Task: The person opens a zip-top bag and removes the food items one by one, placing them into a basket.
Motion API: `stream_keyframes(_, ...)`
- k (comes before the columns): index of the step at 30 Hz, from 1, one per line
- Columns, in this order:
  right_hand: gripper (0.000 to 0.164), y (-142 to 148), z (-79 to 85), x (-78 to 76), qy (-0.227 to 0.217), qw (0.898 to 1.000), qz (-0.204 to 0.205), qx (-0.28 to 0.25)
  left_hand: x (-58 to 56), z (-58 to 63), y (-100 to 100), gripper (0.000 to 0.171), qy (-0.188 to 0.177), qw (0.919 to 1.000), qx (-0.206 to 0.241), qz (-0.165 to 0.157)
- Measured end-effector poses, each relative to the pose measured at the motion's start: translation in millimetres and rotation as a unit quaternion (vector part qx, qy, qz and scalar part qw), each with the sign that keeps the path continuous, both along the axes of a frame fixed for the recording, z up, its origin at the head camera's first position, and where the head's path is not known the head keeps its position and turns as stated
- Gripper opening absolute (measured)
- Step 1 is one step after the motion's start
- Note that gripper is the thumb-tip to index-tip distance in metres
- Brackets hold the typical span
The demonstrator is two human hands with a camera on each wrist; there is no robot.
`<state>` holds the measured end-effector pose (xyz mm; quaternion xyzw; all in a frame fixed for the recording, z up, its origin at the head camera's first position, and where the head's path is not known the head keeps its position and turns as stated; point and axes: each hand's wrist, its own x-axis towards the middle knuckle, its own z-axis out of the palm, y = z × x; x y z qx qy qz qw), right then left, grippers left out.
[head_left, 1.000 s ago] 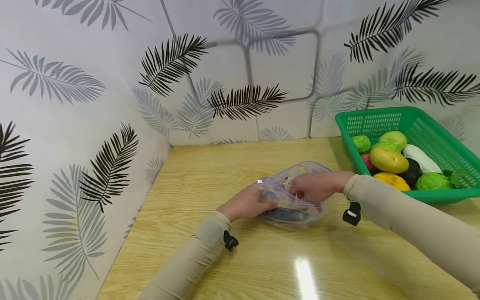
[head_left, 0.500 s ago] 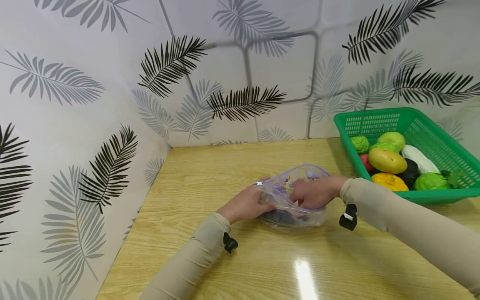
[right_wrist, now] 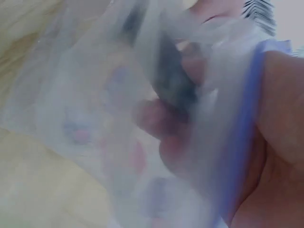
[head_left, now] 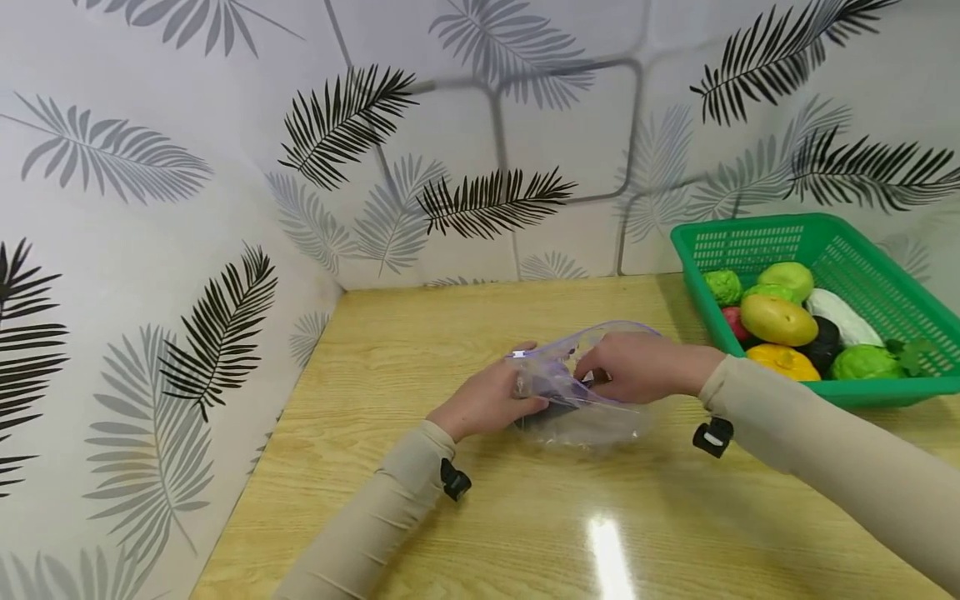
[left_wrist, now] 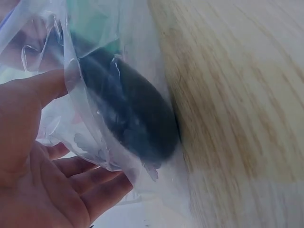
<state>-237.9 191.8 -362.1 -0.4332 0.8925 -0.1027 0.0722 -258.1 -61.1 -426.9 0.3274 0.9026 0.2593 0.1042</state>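
A clear zip-lock bag (head_left: 592, 427) with a purple zip rim stands open-mouthed on the table. Inside it lies a dark eggplant (left_wrist: 130, 104), its rounded end low against the plastic near the table. My left hand (head_left: 483, 400) holds the bag's left side, thumb in front and fingers behind, as the left wrist view (left_wrist: 52, 185) shows. My right hand (head_left: 637, 367) reaches through the bag's mouth, its fingertips pinching the eggplant's narrow end. Blurred plastic partly veils those fingers (right_wrist: 154, 118) in the right wrist view.
A green plastic basket (head_left: 892, 388) stands at the back right, holding several model fruits and vegetables, among them a yellow potato-like one (head_left: 778, 321) and a white one (head_left: 843, 317). A leaf-patterned wall (head_left: 450, 125) borders the wooden table (head_left: 420, 333) behind and left.
My right hand has risen slightly inside the bag's mouth, and the eggplant now slants with its right end higher. My left hand stays at the bag's left side.
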Motion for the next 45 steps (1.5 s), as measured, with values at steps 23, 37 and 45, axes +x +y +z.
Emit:
stream_keyframes(23, 0.020, 154, 108.3, 56.2, 0.272, 0.926, -0.233, -0.121, -1.6, -3.6, -3, 0.054, -0.013, 0.9994, -0.002, 0.032)
stream_keyframes(37, 0.028, 297, 19.7, 0.3, 0.218, 0.867, -0.448, 0.026, -1.4, -7.7, -6, 0.060, -0.017, 0.9993, -0.021, 0.027)
stream_keyframes(45, 0.037, 361, -36.0, -32.1, 0.121, 0.882, -0.451, 0.057, -1.7, -6.2, -4, 0.063, -0.015, 0.9994, -0.027, 0.018)
